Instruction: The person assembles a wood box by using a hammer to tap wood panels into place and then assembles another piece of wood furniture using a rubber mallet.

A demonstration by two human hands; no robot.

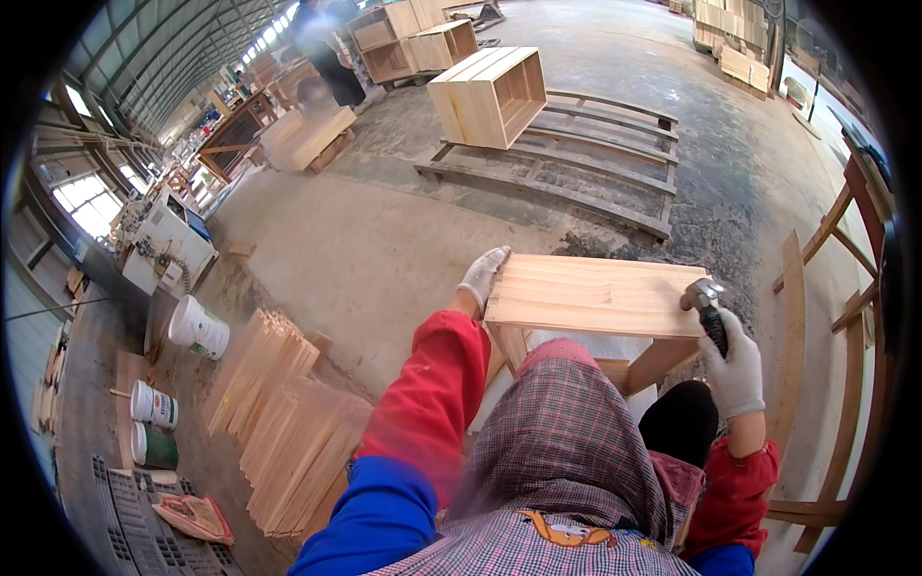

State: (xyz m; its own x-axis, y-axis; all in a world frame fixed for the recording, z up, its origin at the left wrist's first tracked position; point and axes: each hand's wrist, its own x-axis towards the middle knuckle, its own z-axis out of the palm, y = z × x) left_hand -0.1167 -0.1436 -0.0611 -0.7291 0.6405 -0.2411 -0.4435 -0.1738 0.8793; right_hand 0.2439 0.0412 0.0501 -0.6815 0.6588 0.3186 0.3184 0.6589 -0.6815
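A pale wooden box frame point(595, 293) stands on edge before my lap, its long board facing up and its inside partly hidden by my apron. My left hand point(483, 276), in a white glove, grips the frame's left end. In my gloved right hand point(734, 365) is a hammer point(712, 317) with a dark handle. The hammer's metal head is at the right end of the top board; I cannot tell whether it touches the wood.
Stacks of wooden boards point(298, 451) lie on the floor at left, near white buckets point(200, 327). Ahead, a finished-looking wooden box point(488, 96) sits on a slatted pallet point(595, 158). A wooden rack point(845, 317) stands at right. Another person point(331, 58) is at the far left.
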